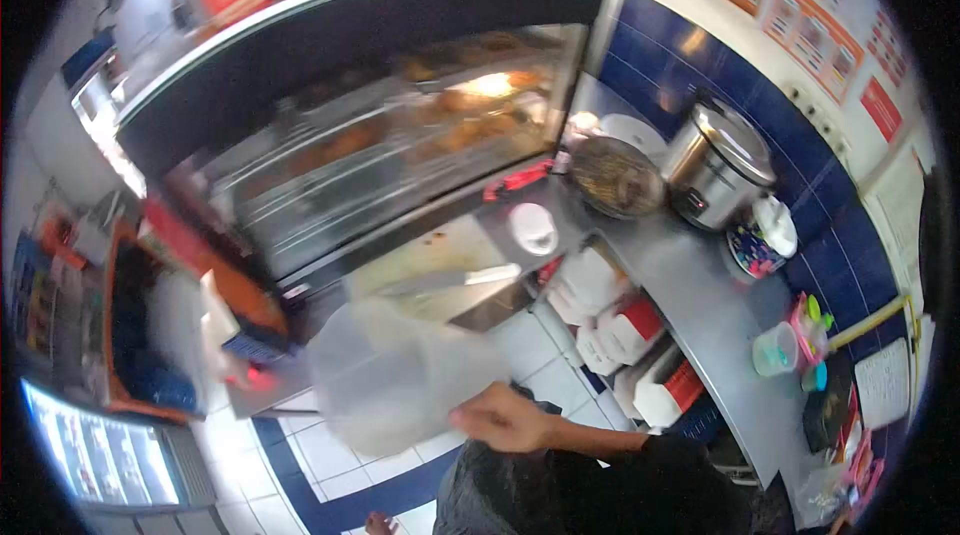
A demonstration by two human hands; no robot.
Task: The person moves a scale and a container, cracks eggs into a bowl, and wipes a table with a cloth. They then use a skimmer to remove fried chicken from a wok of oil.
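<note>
My right hand (pixel 500 418) is closed around the edge of a translucent whitish plastic container (pixel 375 385), which is blurred by motion. It is held over the floor in front of the counter. Behind it, a knife (pixel 440 281) with a white handle lies on a pale cutting board (pixel 400 260). A white round tub (pixel 533 229) stands to the right of the board. At the bottom edge, low beside my dark clothing, a small part of what looks like my left hand (pixel 380 523) shows; its fingers are too small and cut off to read.
A glass food display case (pixel 400 125) stands behind the board. On the steel counter (pixel 690 285) are a pan (pixel 615 178), a steel cooker (pixel 720 165) and a clear cup (pixel 775 350). White and red boxes (pixel 635 325) fill the shelf below. A drinks fridge (pixel 100 445) glows at left.
</note>
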